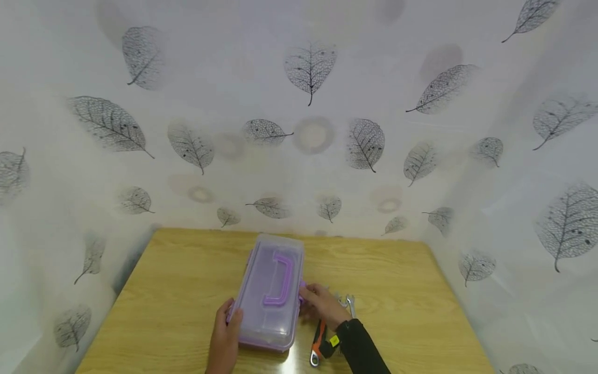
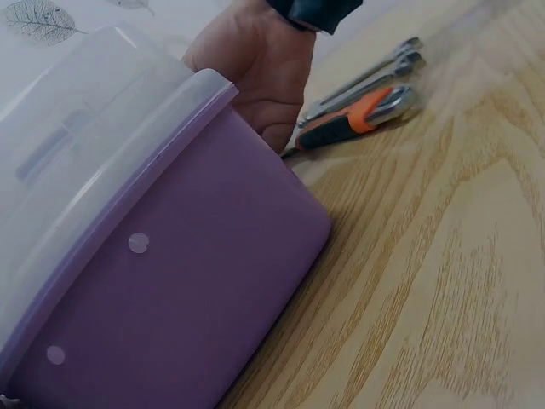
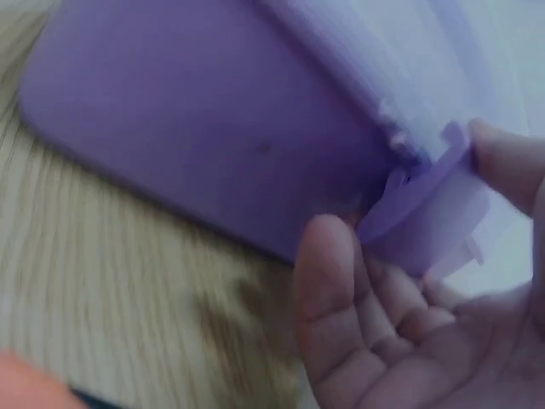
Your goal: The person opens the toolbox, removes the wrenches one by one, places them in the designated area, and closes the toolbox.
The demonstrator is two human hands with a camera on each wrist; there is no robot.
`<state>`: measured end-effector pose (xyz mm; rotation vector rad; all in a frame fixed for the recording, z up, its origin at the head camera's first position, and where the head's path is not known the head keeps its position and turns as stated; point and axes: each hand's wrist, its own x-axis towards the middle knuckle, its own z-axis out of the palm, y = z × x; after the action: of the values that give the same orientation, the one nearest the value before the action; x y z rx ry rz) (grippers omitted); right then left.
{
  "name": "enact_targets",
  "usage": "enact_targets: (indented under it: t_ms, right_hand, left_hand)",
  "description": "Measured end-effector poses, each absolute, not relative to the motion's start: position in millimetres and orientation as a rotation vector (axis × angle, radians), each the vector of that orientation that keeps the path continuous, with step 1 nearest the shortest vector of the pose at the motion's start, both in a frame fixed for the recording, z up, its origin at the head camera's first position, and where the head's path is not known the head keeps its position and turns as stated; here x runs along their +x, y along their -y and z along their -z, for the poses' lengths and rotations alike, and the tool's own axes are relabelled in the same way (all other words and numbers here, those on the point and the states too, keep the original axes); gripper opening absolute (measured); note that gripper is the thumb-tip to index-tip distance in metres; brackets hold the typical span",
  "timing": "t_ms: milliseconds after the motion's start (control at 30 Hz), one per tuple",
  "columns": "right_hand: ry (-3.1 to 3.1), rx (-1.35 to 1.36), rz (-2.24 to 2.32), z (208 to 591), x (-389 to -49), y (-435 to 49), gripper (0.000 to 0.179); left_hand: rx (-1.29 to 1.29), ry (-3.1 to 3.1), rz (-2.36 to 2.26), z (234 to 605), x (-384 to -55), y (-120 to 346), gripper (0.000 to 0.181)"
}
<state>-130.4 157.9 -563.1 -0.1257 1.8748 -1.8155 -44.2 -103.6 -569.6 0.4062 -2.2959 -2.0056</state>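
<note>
A purple plastic storage box [image 2: 196, 264] with a clear lid [image 1: 257, 296] and a purple carrying handle [image 1: 286, 280] stands at an angle on the table. My left hand [image 1: 225, 332] grips its near left side, thumb up at the lid's edge. On the opposite side, my right hand [image 1: 324, 305] is at the purple latch [image 3: 430, 217]. The right wrist view shows that latch flap tilted outward from the wall, between my thumb and fingers. The lid lies down over the box. In the left wrist view, the left hand's fingers are out of sight.
Right of the box lie a tool with an orange and black handle [image 1: 318, 340], a black thing with a yellow label [image 1: 333, 343] and metal wrenches [image 1: 350, 305], partly hidden by my right arm. The wood-grain table [image 1: 187, 280] meets a leaf-patterned backdrop [image 1: 224, 176].
</note>
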Motion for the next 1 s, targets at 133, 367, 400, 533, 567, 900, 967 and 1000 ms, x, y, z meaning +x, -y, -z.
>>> enact_targets:
  t_ms: [133, 367, 400, 533, 567, 900, 967, 1000]
  right_hand:
    - [-1.803, -0.087, 1.889, 567, -132, -154, 0.051]
    - [-1.745, 0.065, 2.029, 572, -125, -141, 0.048]
    - [-1.778, 0.074, 2.038, 573, -123, -139, 0.052]
    - [-1.895, 0.035, 2.045, 573, -114, -132, 0.054]
    - [-1.904, 0.005, 2.046, 573, -113, -131, 0.052]
    - [-1.865, -0.134, 1.968, 575, -106, -141, 0.051]
    - [-1.852, -0.099, 1.957, 574, -104, -140, 0.055]
    - [-1.856, -0.089, 1.955, 572, -104, -140, 0.057]
  left_hand:
    - [0.399, 2.292, 2.021, 570, -43, 105, 0.060]
    - [0.338, 2.234, 2.086, 568, -39, 107, 0.060]
    - [0.331, 2.221, 2.081, 569, -38, 107, 0.059]
    - [0.313, 2.192, 2.051, 572, -37, 104, 0.057]
    - [0.316, 2.192, 2.035, 573, -37, 102, 0.057]
    - [0.427, 2.247, 1.918, 576, -30, 82, 0.055]
    - [0.399, 2.257, 1.895, 579, -30, 81, 0.054]
    - [0.392, 2.279, 1.888, 579, -30, 82, 0.053]
